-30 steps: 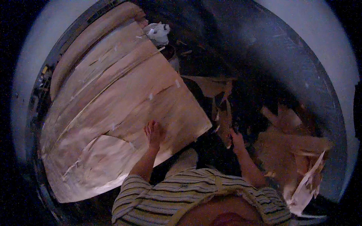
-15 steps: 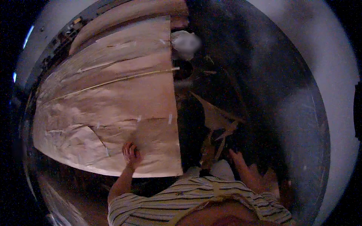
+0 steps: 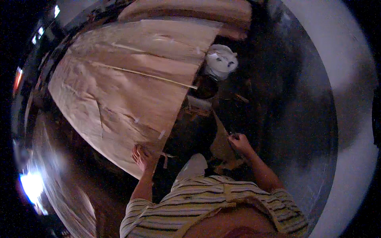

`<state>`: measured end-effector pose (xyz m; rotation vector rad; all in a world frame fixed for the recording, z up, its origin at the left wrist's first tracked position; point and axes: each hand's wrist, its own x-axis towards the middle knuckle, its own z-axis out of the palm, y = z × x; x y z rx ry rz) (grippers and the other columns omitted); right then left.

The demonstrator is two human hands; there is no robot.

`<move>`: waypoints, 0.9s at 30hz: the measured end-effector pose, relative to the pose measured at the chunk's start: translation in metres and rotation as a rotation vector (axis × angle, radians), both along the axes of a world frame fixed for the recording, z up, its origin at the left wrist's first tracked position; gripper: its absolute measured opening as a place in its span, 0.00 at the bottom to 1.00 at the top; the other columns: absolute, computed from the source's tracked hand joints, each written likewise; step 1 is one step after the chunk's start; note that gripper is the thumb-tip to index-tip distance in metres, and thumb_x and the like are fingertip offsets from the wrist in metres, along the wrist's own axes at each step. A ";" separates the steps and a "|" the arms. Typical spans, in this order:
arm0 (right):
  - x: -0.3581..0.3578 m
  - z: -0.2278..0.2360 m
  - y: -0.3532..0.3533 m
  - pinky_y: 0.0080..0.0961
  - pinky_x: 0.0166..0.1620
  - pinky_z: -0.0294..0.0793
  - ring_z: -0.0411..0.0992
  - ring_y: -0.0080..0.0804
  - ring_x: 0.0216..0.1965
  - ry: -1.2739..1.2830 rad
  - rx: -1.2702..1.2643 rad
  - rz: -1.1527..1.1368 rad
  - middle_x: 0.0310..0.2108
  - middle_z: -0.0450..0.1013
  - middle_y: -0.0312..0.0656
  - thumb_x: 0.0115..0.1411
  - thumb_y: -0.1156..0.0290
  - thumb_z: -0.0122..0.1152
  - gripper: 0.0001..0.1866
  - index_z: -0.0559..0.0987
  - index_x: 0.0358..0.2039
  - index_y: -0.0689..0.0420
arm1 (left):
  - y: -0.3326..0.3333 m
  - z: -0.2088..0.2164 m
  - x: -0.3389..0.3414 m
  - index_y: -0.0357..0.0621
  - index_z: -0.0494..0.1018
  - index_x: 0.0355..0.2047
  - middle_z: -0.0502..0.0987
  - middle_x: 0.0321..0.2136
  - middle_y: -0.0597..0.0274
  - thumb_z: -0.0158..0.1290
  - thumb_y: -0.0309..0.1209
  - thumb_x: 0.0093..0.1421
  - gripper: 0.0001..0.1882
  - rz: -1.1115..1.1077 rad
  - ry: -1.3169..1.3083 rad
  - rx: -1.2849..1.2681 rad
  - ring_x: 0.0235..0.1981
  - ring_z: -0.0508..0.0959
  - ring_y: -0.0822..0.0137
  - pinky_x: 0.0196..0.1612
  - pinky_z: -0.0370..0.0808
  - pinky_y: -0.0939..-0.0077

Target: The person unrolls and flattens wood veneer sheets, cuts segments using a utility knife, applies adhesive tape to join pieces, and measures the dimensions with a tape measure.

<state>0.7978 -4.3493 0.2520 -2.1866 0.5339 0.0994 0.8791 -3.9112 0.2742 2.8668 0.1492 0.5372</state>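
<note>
A large brown paper sheet spreads out to the left, wrinkled in places, with small pale tape pieces on it. My left hand rests on its near corner, fingers stretched over the paper. A small torn strip lies just right of that hand. Over the dark ground on the right, my right hand is closed around a small dark thing, too dim to name. Close beside it lies a brown paper scrap. A thin pale strip runs across the sheet.
Beyond the sheet's right edge stands a white, bag-like container with a dark round opening next to it. A thick brown roll or fold lies along the far side. Crumpled clear plastic is at the lower left.
The view has turned, so the sheet now slants. My right hand has moved forward, away from my body, beside the scrap. My left hand stays on the paper, now closer to its right corner.
</note>
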 end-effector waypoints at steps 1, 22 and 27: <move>0.025 0.001 -0.002 0.25 0.23 0.62 0.63 0.23 0.19 -0.029 -0.043 0.037 0.16 0.67 0.38 0.50 0.61 0.54 0.16 0.72 0.20 0.63 | 0.000 -0.001 -0.004 0.41 0.62 0.41 0.61 0.46 0.53 0.44 0.34 0.52 0.17 0.003 0.014 0.013 0.50 0.58 0.55 0.51 0.53 0.58; 0.316 0.038 0.061 0.23 0.38 0.67 0.70 0.33 0.32 -0.117 0.298 0.920 0.30 0.71 0.45 0.46 0.67 0.60 0.22 0.67 0.41 0.58 | -0.204 0.030 0.197 0.39 0.64 0.37 0.70 0.25 0.63 0.43 0.35 0.57 0.13 0.263 0.197 -2.038 0.28 0.71 0.71 0.32 0.68 0.77; 0.397 0.030 0.017 0.36 0.37 0.69 0.69 0.44 0.35 -0.489 -0.212 0.762 0.35 0.69 0.48 0.40 0.58 0.63 0.30 0.65 0.43 0.58 | -0.233 0.038 0.218 0.43 0.64 0.31 0.61 0.16 0.71 0.44 0.35 0.57 0.09 0.482 -0.127 -1.646 0.17 0.63 0.77 0.20 0.63 0.82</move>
